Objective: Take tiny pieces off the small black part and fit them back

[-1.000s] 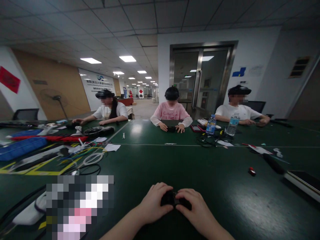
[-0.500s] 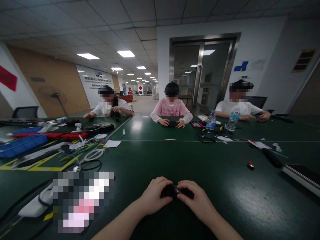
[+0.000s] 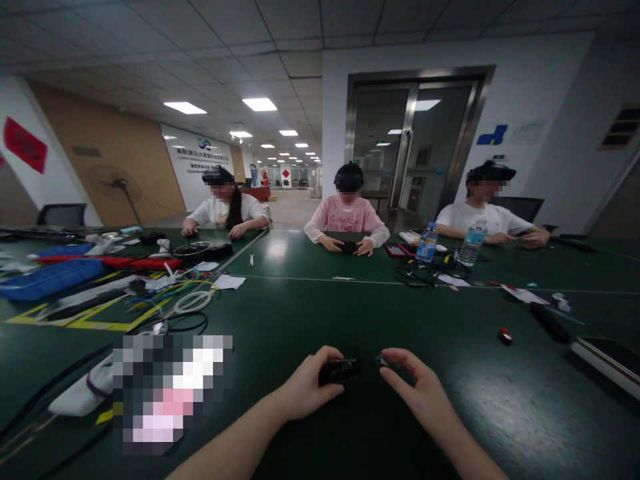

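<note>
Head: black object [image 3: 344,369] lies within left grip [image 3: 309,387]

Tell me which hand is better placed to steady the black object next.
The left hand, likely: it grips the black object, while the right hand is apart from it, with a small piece at its fingertips.

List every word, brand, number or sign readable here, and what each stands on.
"G", seemingly the first letter on the pink shirt; the rest is blurred.
Characters on the white wall sign: too blurred to read with certainty.
Labels on the left bottle and right bottle: too small.
Red wall hanging: marks too blurred.
Black object in the left hand, small piece in the right hand: no readable text.
</note>
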Available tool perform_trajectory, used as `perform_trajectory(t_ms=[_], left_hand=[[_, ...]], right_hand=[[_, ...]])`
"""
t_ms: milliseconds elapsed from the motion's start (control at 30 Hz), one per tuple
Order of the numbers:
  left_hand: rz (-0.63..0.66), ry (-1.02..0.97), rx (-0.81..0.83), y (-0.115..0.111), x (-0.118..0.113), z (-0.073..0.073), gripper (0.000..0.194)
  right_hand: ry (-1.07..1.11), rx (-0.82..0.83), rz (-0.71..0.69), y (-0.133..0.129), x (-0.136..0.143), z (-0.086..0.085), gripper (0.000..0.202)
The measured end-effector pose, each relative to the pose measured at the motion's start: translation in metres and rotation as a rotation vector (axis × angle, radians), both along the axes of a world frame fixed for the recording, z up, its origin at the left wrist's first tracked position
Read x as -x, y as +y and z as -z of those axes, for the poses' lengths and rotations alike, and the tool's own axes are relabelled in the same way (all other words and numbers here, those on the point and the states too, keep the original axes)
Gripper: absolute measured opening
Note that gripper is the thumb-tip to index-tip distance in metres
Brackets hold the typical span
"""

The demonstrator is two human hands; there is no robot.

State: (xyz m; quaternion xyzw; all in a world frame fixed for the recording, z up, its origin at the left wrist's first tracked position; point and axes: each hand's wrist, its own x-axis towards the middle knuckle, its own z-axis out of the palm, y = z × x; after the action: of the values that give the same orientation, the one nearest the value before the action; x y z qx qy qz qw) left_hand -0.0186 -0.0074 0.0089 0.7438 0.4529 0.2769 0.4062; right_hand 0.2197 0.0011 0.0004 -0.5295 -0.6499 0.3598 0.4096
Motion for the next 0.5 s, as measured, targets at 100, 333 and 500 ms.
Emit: perform_trajectory(t_ms=[100,333,500], left_hand=[[0.017,-0.082,0.052,-0.001,0.001,-0.003,0.043],[0.01,-0.269,0.177,0.003,-0.003,-0.005,0.041],[0.047,-0.485,0.362,0.003,-0.01,-0.002,0.043]], right_hand=[[0.11,0.013,0.044,0.004,-0.008,0.0,0.036],[0.523,0.11,0.149,0.003,-0.013,-0.007,0.043],[0.779,0.167,0.146,0.003,-0.013,-0.008,0.034]])
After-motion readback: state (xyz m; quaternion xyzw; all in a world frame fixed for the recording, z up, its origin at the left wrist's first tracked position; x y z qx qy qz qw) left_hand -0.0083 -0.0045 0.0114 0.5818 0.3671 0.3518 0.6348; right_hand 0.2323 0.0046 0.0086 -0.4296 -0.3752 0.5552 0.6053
